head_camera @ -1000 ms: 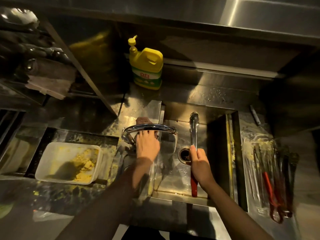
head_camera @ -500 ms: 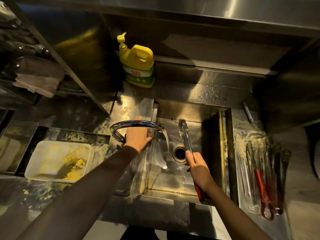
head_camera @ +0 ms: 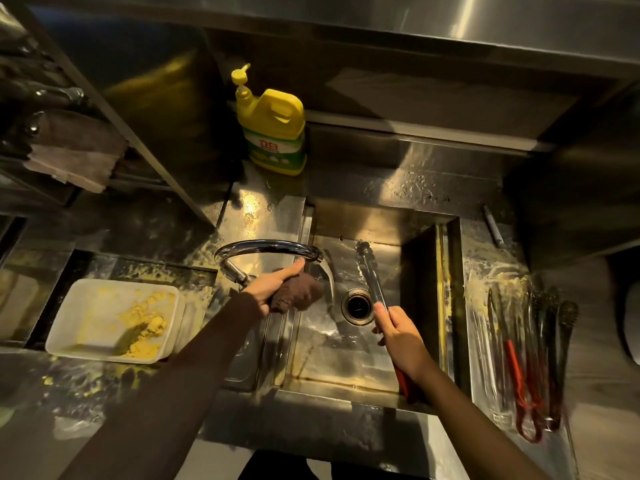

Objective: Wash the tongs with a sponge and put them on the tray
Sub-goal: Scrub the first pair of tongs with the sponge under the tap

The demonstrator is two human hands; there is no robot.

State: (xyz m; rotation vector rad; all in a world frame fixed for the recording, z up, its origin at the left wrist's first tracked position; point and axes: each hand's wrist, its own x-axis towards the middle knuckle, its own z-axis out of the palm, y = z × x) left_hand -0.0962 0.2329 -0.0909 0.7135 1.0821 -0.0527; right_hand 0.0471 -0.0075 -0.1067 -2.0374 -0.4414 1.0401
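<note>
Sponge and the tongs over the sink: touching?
Apart. The head view shows the brown sponge in the left hand by the faucet and the tongs in the right hand over the drain, with bare sink floor between them.

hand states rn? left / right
Left hand: fingers curled round the brown sponge, beside the faucet.
Right hand: gripping the tongs over the sink.

Brown sponge [head_camera: 296, 292] in left hand [head_camera: 273, 284], tongs [head_camera: 372, 278] in right hand [head_camera: 403, 336] over sink [head_camera: 349, 368]
</note>
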